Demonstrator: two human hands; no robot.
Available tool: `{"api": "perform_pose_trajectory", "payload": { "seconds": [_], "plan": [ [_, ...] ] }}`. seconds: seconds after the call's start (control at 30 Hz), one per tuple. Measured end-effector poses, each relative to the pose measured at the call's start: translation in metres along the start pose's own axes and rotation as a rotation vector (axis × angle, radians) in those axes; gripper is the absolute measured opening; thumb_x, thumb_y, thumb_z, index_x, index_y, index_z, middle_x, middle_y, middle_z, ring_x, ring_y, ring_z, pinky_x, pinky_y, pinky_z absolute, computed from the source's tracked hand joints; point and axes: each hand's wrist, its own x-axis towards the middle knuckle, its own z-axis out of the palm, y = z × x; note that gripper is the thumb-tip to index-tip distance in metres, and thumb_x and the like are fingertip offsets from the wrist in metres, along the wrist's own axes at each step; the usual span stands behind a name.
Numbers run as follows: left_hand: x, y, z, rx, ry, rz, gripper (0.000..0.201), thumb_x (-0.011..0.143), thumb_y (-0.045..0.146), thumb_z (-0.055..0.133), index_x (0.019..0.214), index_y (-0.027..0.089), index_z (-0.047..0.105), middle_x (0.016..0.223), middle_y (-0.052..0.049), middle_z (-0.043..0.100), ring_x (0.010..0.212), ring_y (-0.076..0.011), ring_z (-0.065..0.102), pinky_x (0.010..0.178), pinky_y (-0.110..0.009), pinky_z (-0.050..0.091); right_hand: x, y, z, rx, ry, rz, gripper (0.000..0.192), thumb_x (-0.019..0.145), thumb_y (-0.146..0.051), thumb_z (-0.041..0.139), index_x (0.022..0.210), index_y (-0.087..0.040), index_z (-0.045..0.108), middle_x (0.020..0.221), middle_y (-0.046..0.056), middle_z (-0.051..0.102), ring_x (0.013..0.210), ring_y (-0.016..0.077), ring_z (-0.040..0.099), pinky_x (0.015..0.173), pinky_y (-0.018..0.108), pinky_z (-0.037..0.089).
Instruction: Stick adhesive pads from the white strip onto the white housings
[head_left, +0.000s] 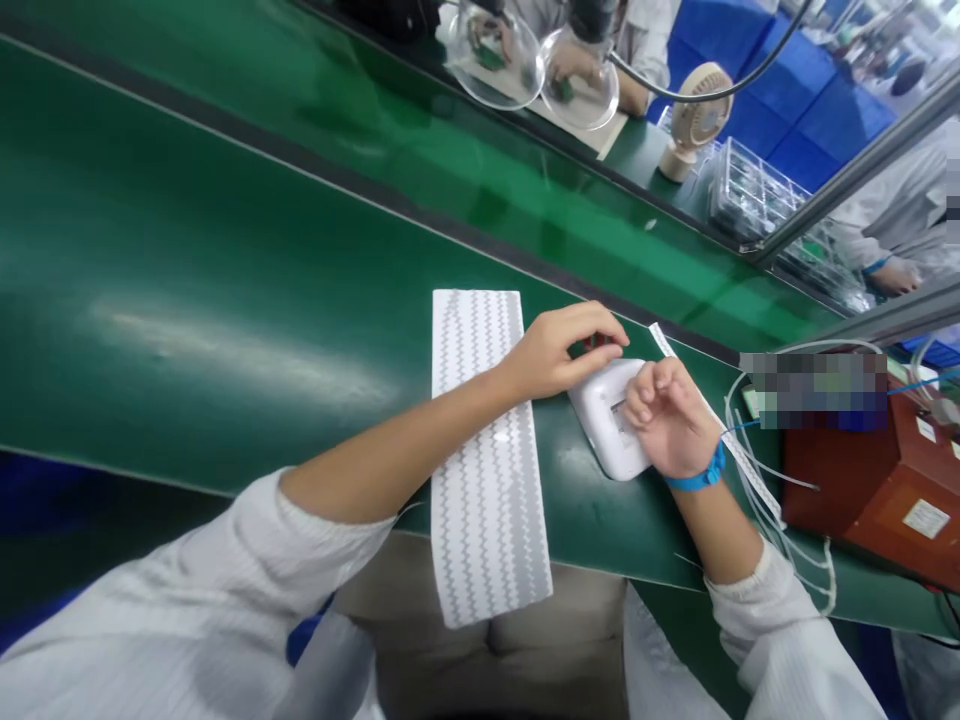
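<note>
A small white rounded plastic device [606, 420] lies on the green conveyor belt [225, 300]. My left hand [564, 352] rests on its far edge, fingers curled and gripping it, with something red just showing under the fingertips. My right hand [667, 418], with a blue wrist strap [699, 478], is closed over the device's right side, fingertips pressed at a small opening on its top. A white strip with grey zigzag lines [484, 470] lies under my left forearm and hangs over the belt's near edge.
A red-brown box [877, 480] with white cables [780, 520] stands right of the device, beside a narrow paper tape [739, 455]. Across the belt are a small beige fan [697, 118], round magnifier lenses [499, 50], clear component trays [750, 190] and other people's hands.
</note>
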Motion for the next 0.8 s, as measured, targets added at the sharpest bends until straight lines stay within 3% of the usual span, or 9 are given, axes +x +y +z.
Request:
{"api": "perform_pose_trajectory", "payload": {
  "seconds": [0.2,0.8],
  "plan": [
    [-0.011,0.014,0.015,-0.006,-0.018,0.143,0.015,0.110,0.027,0.078,0.124,0.022,0.082,0.108,-0.009,0.085,0.096,-0.0194,0.082,0.084,-0.031,0.067,0.006,0.015,-0.008,0.039,0.038,0.071,0.045,0.090,-0.050,0.096,0.094,-0.026,0.058,0.078,-0.004,0.056,0.058,0.0109,0.043,0.052,0.022,0.028],
    [-0.011,0.018,0.011,0.006,-0.030,0.028,0.009,0.109,0.028,0.076,0.103,0.022,0.080,0.096,-0.005,0.084,0.083,-0.0170,0.078,0.075,-0.029,0.064,0.005,0.020,-0.002,-0.149,0.100,0.069,0.054,0.086,-0.064,0.097,0.095,-0.027,0.059,0.068,-0.007,0.056,0.053,0.0108,0.045,0.045,0.022,0.029]
  ]
}}
